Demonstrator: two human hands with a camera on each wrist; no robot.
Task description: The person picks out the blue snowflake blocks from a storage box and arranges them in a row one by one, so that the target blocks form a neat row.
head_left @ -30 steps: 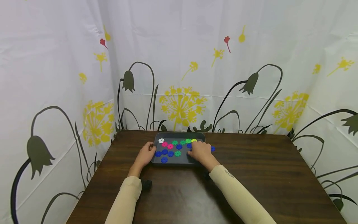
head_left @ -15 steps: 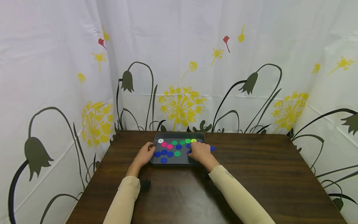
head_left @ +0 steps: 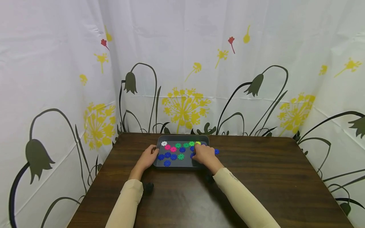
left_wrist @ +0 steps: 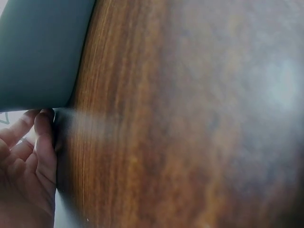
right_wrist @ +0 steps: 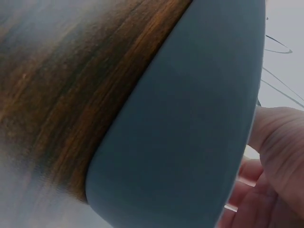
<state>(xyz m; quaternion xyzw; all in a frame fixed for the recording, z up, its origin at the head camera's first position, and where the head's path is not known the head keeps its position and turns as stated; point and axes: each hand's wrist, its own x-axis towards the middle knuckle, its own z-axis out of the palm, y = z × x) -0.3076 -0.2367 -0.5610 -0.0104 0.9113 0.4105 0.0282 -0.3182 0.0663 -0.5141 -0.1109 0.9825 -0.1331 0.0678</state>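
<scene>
A dark grey tray (head_left: 183, 162) holds several small notched plastic discs, among them a white disc (head_left: 163, 143), pink discs (head_left: 173, 149), green discs (head_left: 181, 156) and blue discs (head_left: 167, 163). My left hand (head_left: 148, 157) rests against the tray's left side; in the left wrist view its fingertips touch the tray wall (left_wrist: 40, 52) near a corner. Over the right part of the tray is my right hand (head_left: 205, 155), its fingers bent down among blue discs beside a yellow disc (head_left: 198, 143). Its fingertips are hidden, so any disc between them cannot be seen.
One blue disc (head_left: 217, 151) lies to the right of the right hand, seemingly past the tray's edge. The brown wooden table (head_left: 256, 177) extends around the tray. A white curtain (head_left: 182, 47) with printed flowers hangs behind and at both sides.
Both hands stay almost in place. The right hand's fingers have shifted slightly, showing more of a blue disc near the thumb. The tray has barely moved.
</scene>
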